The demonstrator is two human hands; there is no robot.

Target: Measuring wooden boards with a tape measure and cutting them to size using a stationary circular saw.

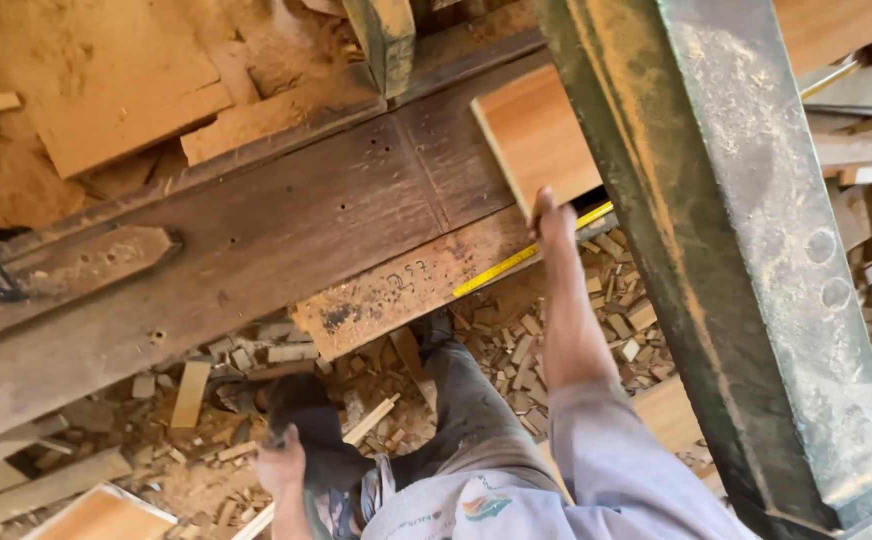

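Observation:
My right hand (553,222) reaches forward and grips the near corner of a smooth orange-brown plank (531,135) that lies on a dark, worn wooden bench (256,230). A yellow tape measure strip (516,258) runs along the bench edge just under that hand. My left hand (281,465) hangs low beside my leg with its fingers curled. A thin pale stick (371,420) passes close to it; I cannot tell whether the hand holds it. My grey trousers and dark shoe show below.
A heavy dust-covered metal beam (716,230) crosses the right side diagonally. Several small wood offcuts (606,290) and sawdust litter the floor. Planks (116,110) lie at the top left, and another orange board (106,515) at the bottom left.

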